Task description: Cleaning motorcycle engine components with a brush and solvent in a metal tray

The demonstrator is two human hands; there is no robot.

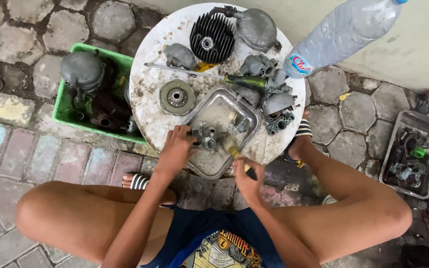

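Head view. My left hand (175,149) closes around a small grey metal engine part (205,138), holding it down in the metal tray (214,106) at the near edge of the round white table (147,74). My right hand (247,178) is wrapped shut on a brush (232,147), whose pale tip lies just beside the part, over the tray's near right corner. I judge the step in hand to be scrubbing the part clean; the next stroke would call for a firm left grip and a turn of the part to show an unbrushed face.

Across the table's middle lie a round disc (177,97) and a screwdriver (247,81) with a green handle; a black finned cylinder head (212,37) lies at the far edge. A clear plastic bottle (346,34) leans in over the right edge. A green bin (65,106) of parts stands on the paving to the left.
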